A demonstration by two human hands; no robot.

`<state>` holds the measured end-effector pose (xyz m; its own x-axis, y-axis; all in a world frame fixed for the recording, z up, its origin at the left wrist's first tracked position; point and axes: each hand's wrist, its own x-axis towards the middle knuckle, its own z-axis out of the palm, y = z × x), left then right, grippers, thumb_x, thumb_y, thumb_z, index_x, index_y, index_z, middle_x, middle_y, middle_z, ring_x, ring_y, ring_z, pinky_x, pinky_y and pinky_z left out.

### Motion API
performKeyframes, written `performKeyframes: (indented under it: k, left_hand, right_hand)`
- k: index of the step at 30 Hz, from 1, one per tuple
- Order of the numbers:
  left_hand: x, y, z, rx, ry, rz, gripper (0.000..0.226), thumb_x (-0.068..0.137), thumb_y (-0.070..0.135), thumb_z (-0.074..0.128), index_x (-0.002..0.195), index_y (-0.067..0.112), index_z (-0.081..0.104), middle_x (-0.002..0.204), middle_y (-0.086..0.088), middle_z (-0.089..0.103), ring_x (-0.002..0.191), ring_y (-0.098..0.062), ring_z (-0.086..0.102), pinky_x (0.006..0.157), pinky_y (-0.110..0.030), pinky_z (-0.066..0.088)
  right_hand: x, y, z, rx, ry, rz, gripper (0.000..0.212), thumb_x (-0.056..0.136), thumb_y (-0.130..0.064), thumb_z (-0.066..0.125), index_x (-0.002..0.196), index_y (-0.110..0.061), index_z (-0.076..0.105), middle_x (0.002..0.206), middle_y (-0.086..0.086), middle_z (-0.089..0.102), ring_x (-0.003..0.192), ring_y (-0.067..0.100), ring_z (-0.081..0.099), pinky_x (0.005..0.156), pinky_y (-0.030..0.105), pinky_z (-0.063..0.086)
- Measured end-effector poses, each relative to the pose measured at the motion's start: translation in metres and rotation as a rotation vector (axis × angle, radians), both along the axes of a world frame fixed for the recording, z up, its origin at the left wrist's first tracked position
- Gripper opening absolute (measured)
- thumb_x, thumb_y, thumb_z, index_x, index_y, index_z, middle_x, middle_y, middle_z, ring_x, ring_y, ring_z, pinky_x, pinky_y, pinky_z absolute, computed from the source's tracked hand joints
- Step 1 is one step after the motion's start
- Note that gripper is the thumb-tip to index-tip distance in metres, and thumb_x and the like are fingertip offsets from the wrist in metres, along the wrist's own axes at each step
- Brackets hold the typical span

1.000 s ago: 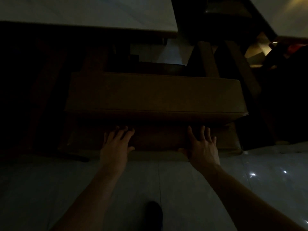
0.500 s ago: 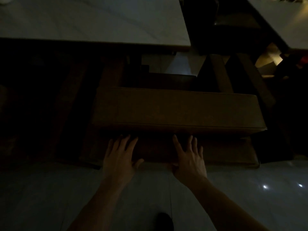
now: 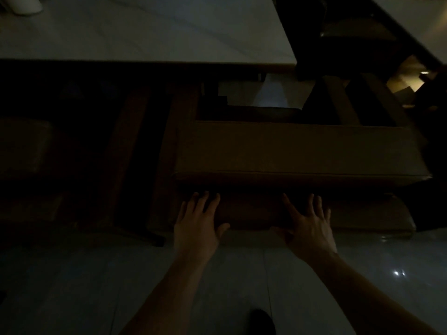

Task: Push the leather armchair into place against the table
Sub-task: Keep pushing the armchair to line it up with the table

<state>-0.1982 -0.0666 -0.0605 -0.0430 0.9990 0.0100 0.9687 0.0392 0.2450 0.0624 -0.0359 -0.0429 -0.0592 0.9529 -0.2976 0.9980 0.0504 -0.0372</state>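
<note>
No legible writing anywhere. Very dim; left side near black, details lost. Leather armchair (image 3: 300,151) seen from behind, boxy brown padded back, just short of pale marble-look table (image 3: 145,32). Left hand (image 3: 197,226) and right hand (image 3: 308,228) flat, fingers spread, pressed on lower back panel, gripping nothing. Glossy tiled floor (image 3: 72,286) below.

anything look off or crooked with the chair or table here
Nothing stands out. The leather armchair sits roughly square to the table, both hands, left and right, flat on its back. The dim light hides finer damage.
</note>
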Motion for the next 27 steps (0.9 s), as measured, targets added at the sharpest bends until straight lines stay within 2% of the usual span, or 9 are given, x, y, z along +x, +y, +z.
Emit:
performKeyframes:
  k: [6,11,14,16,20,22,24,27]
  left_hand:
    - [-0.004,-0.010,-0.002,0.001,0.033,-0.010,0.072,0.084,0.064,0.054,0.145,0.032,0.040,0.149,0.001,0.043,0.138,-0.028,0.033,0.108,-0.048,0.037]
    - [-0.006,-0.006,0.000,-0.027,0.023,-0.007,0.071,0.080,0.062,0.062,0.143,0.032,0.045,0.147,0.001,0.046,0.137,-0.029,0.036,0.103,-0.048,0.040]
    - [-0.005,-0.004,0.003,-0.056,0.031,-0.003,0.072,0.080,0.063,0.061,0.144,0.035,0.042,0.149,0.005,0.043,0.139,-0.026,0.033,0.101,-0.047,0.041]
    - [-0.006,-0.001,0.004,-0.067,0.041,-0.007,0.072,0.078,0.064,0.063,0.142,0.036,0.044,0.147,0.006,0.045,0.136,-0.026,0.035,0.095,-0.046,0.046]
    - [-0.007,0.001,0.000,-0.047,0.078,-0.010,0.073,0.068,0.065,0.072,0.133,0.034,0.056,0.136,0.006,0.057,0.125,-0.027,0.049,0.078,-0.045,0.054]
    - [-0.008,0.003,0.000,-0.053,0.094,-0.010,0.072,0.068,0.066,0.072,0.132,0.035,0.056,0.133,0.006,0.058,0.123,-0.027,0.051,0.073,-0.044,0.055]
    - [-0.009,0.007,0.005,-0.085,0.106,-0.003,0.071,0.074,0.068,0.065,0.136,0.038,0.049,0.138,0.008,0.052,0.127,-0.025,0.045,0.075,-0.044,0.053]
    - [-0.005,0.005,0.008,-0.131,0.069,0.004,0.068,0.085,0.067,0.052,0.145,0.041,0.031,0.148,0.011,0.035,0.136,-0.023,0.026,0.091,-0.043,0.047]
  right_hand:
    - [-0.001,-0.008,-0.004,-0.029,-0.024,0.011,0.091,0.082,-0.084,0.027,0.153,-0.045,-0.014,0.162,0.027,-0.009,0.149,0.045,-0.012,0.121,0.060,0.006]
    - [-0.005,-0.007,-0.001,-0.052,-0.022,0.007,0.091,0.081,-0.084,0.024,0.153,-0.043,-0.014,0.162,0.028,-0.010,0.148,0.047,-0.012,0.121,0.060,0.007]
    - [-0.004,-0.005,-0.002,-0.054,-0.004,0.006,0.095,0.072,-0.088,0.009,0.152,-0.044,-0.017,0.161,0.028,-0.012,0.148,0.047,-0.014,0.121,0.060,0.005]
    - [-0.003,-0.005,-0.007,-0.047,0.008,0.004,0.095,0.070,-0.091,0.001,0.151,-0.045,-0.019,0.161,0.027,-0.015,0.147,0.047,-0.017,0.120,0.060,0.003]
    - [-0.002,-0.003,-0.015,-0.049,0.002,-0.002,0.092,0.072,-0.089,0.002,0.150,-0.046,-0.021,0.160,0.026,-0.019,0.146,0.046,-0.021,0.120,0.062,0.002]
    - [-0.003,-0.001,-0.014,-0.051,-0.004,0.010,0.094,0.069,-0.090,-0.005,0.150,-0.046,-0.022,0.160,0.027,-0.019,0.146,0.047,-0.020,0.120,0.063,0.003]
    - [-0.005,0.002,-0.009,-0.057,-0.019,0.026,0.098,0.065,-0.091,-0.010,0.151,-0.045,-0.018,0.160,0.029,-0.013,0.146,0.050,-0.015,0.119,0.063,0.004]
    - [-0.007,0.004,-0.001,-0.081,-0.007,0.021,0.092,0.076,-0.087,0.015,0.153,-0.044,-0.014,0.161,0.028,-0.012,0.147,0.049,-0.014,0.120,0.062,0.004]
